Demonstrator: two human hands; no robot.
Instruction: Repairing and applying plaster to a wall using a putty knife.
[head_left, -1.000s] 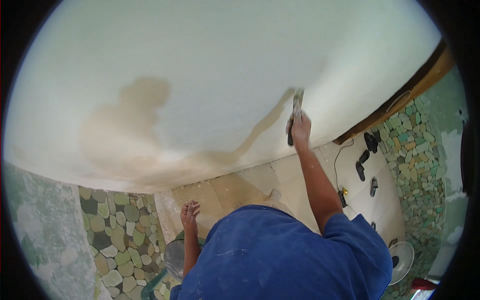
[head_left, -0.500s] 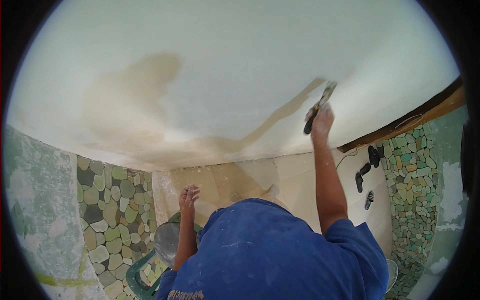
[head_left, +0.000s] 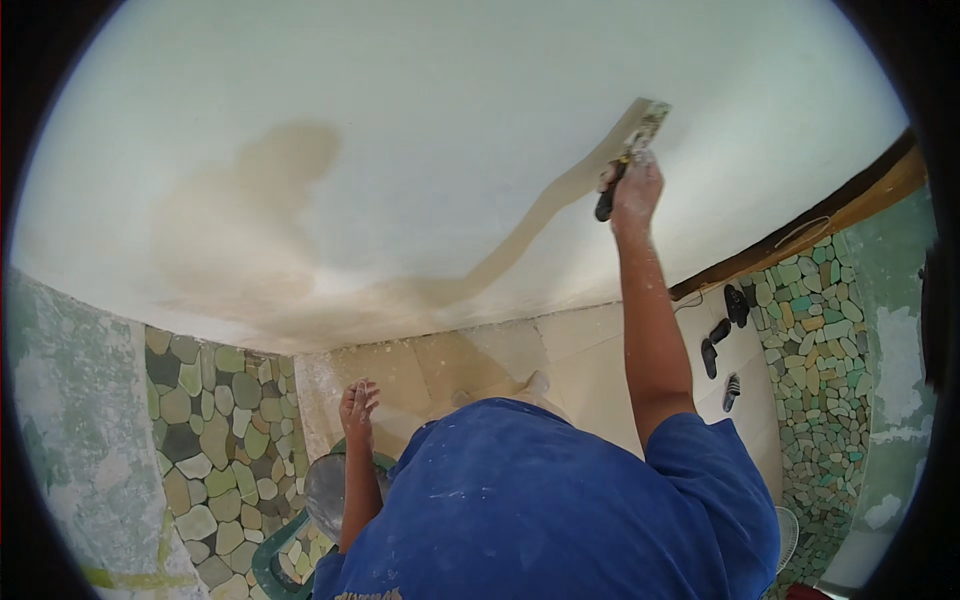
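My right hand (head_left: 637, 192) grips a putty knife (head_left: 651, 122) with a black and yellow handle. Its broad, white-smeared blade is tilted up against the pale plastered wall (head_left: 450, 120), or very close to it; I cannot tell which. The arm and tool throw a long brown shadow down the wall. My left hand (head_left: 359, 405) hangs low, apart from the wall, fingers loosely bent and slightly apart, with no tool visible in it. Beneath the left forearm is a round grey surface (head_left: 326, 498), partly hidden.
A green plastic chair (head_left: 268, 565) stands at lower left, beside pebble-patterned flooring (head_left: 215, 440). Pale floor tiles (head_left: 580, 345) run along the wall's foot. Dark slippers (head_left: 737, 305) lie at right near a brown wooden beam (head_left: 800, 240). A white fan-like grille (head_left: 788, 535) shows at lower right.
My right hand has carried the putty knife higher up the wall and slightly left. The left hand has shifted a little left and lower. The whole view has shifted slightly.
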